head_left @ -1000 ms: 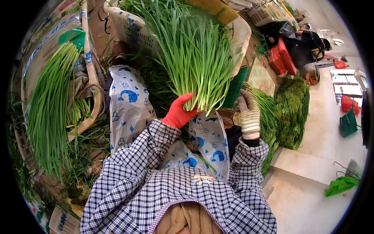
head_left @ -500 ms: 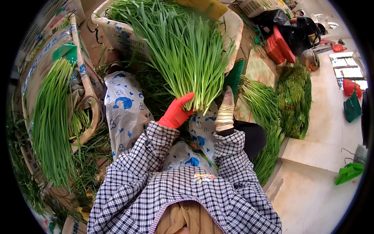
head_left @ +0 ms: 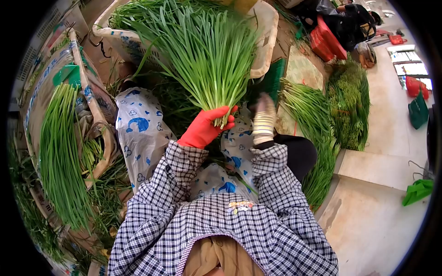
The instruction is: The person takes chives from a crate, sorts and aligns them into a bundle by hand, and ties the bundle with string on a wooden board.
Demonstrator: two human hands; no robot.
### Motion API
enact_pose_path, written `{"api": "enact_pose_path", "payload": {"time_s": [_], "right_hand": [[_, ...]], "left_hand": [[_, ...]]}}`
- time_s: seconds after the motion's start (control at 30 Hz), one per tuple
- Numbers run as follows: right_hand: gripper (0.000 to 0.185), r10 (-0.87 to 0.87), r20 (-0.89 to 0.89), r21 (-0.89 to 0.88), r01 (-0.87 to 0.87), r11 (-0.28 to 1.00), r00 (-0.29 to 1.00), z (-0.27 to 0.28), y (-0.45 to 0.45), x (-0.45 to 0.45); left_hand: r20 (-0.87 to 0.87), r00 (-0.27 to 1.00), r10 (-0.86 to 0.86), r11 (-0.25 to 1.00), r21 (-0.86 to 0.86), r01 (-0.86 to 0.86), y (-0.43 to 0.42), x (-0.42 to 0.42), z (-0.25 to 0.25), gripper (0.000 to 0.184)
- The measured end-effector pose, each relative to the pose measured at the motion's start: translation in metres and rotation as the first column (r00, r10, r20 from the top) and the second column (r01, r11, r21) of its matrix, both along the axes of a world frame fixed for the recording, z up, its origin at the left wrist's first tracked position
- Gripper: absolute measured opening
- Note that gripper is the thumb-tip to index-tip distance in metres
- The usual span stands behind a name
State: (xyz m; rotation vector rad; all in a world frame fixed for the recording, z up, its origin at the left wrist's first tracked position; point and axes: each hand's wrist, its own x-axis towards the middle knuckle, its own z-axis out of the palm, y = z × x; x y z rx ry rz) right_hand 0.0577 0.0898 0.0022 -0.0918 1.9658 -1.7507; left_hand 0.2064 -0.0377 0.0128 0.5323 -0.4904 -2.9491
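Observation:
My left hand [head_left: 202, 130], in a red glove, is closed round the pale stem ends of a bunch of garlic chives [head_left: 214, 78]. The long green leaves fan up and away over a white crate. To the right of the bunch, apart from it, is my right hand [head_left: 264, 120] in a striped, dark-tipped glove. Seen edge-on and a little blurred, its fingers look stretched out, with nothing visible in them. Below both hands, plastic covers with blue prints [head_left: 138, 124] lie over my legs.
The white crate [head_left: 264, 60] in front holds more chives. At left, another bundle [head_left: 60, 152] hangs over a pale crate [head_left: 107, 147]. To the right lie tied chives [head_left: 308, 110] and darker greens [head_left: 347, 106]. A red container [head_left: 327, 40] stands farther back. Loose leaves litter the floor.
My left hand has wrapped its fingers round the stems, which are now gathered into a tighter bunch. The bunch has shifted left. My right hand stays beside it, moving slightly.

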Motion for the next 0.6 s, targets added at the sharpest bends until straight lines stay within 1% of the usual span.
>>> {"api": "enact_pose_path", "payload": {"time_s": [0.03, 0.07, 0.1, 0.13, 0.17, 0.2, 0.27, 0.3, 0.33, 0.37, 0.4, 0.43, 0.47, 0.53, 0.6], "right_hand": [[0.04, -0.017, 0.173, 0.057, 0.007, 0.998, 0.985, -0.038, 0.012, -0.009], [0.039, 0.016, 0.413, -0.009, -0.013, 1.0, 0.91, -0.073, 0.013, -0.012], [0.038, 0.161, 0.312, 0.423, -0.289, 0.859, 0.936, -0.07, 0.002, -0.004], [0.039, 0.427, 0.199, 0.584, -0.457, 0.671, 0.882, -0.066, -0.002, 0.0], [0.04, 0.686, 0.095, 0.791, -0.473, 0.388, 0.721, -0.064, -0.006, 0.004], [0.04, 0.852, 0.027, 0.925, -0.336, 0.178, 0.523, -0.062, -0.009, 0.008], [0.026, 0.941, 0.022, 0.947, -0.309, 0.089, 0.338, 0.016, -0.028, 0.028], [0.025, 0.884, -0.044, 0.895, -0.376, 0.242, 0.465, 0.033, -0.023, 0.02], [0.024, 0.694, -0.234, 0.861, -0.187, 0.473, 0.681, 0.01, -0.003, 0.004], [0.022, 0.593, -0.405, 0.758, -0.108, 0.644, 0.696, 0.015, 0.016, -0.012], [0.018, 0.474, -0.508, 0.716, 0.047, 0.696, 0.719, 0.056, 0.02, -0.007], [0.019, 0.302, -0.596, 0.527, 0.079, 0.846, 0.744, 0.065, 0.041, -0.025], [0.015, 0.065, -0.657, 0.275, 0.158, 0.949, 0.751, 0.097, 0.046, -0.022], [0.015, -0.129, -0.709, -0.03, 0.153, 0.988, 0.693, 0.16, 0.046, -0.014], [0.017, -0.137, -0.843, -0.056, 0.169, 0.984, 0.521, 0.188, 0.042, -0.008]], "left_hand": [[-0.026, 1.0, -0.004, 1.0, 0.015, 0.004, 0.0, 0.0, -0.002, 0.038], [-0.054, 0.999, -0.006, 1.0, 0.027, 0.008, 0.0, -0.001, -0.003, 0.038], [-0.054, 0.999, -0.008, 1.0, 0.021, 0.009, 0.0, -0.002, -0.004, 0.038], [-0.058, 0.998, -0.013, 0.999, 0.035, 0.015, 0.001, -0.002, -0.007, 0.039], [-0.063, 0.998, -0.011, 0.999, 0.045, 0.014, 0.0, -0.001, -0.009, 0.039], [-0.064, 0.998, 0.0, 0.999, 0.032, 0.002, -0.002, 0.001, -0.01, 0.039], [-0.002, 0.999, -0.032, 0.999, -0.012, 0.032, -0.002, 0.002, -0.008, 0.039], [0.011, 1.0, -0.023, 0.999, -0.026, 0.023, -0.003, 0.003, -0.005, 0.039], [0.015, 1.0, -0.025, 0.999, -0.036, 0.026, -0.002, 0.004, -0.003, 0.038], [0.018, 0.999, -0.028, 0.999, -0.038, 0.028, -0.002, 0.004, -0.003, 0.039], [0.025, 0.999, -0.033, 0.999, -0.041, 0.034, -0.001, 0.004, -0.002, 0.039], [0.024, 0.999, -0.022, 0.999, -0.046, 0.023, -0.001, 0.004, 0.0, 0.039], [0.005, 1.0, -0.01, 0.999, -0.04, 0.01, 0.0, 0.004, 0.003, 0.035], [-0.011, 1.0, -0.002, 0.999, -0.04, 0.002, 0.0, 0.005, 0.006, 0.032], [-0.017, 1.0, -0.005, 1.0, 0.015, 0.005, 0.0, 0.006, 0.007, 0.023]]}}
